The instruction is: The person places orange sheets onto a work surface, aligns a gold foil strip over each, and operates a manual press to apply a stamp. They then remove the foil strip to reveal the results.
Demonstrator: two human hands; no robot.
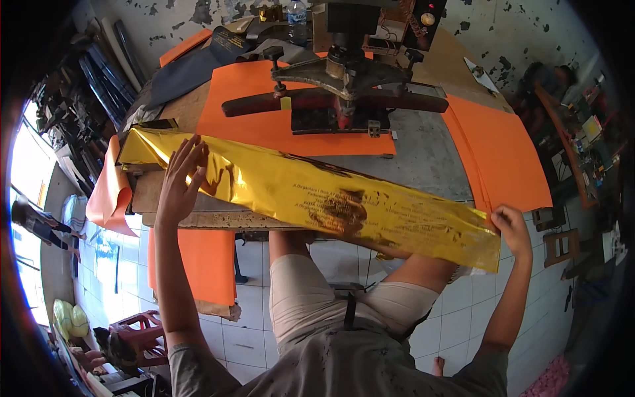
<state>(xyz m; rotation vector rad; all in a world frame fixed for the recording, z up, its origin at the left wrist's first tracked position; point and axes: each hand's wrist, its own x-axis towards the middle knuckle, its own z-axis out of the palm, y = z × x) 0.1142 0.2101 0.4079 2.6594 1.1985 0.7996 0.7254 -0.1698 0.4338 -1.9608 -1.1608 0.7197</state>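
Observation:
A long strip of shiny gold foil stretches slantwise across the front of the table, over my lap. It has lines of print and dark, used-up patches along its right half. My left hand rests on the foil near its left end, fingers stretched out. At the lower right, my right hand pinches the foil's right corner, which hangs past the table edge. Behind the foil stands a heavy dark metal press with a wide bar. Under the press lies an orange sheet.
A stack of orange sheets lies at the table's right. Another orange sheet curls off the left edge, and more orange material hangs below. Black sheets and a water bottle are at the back. A red stool stands lower left.

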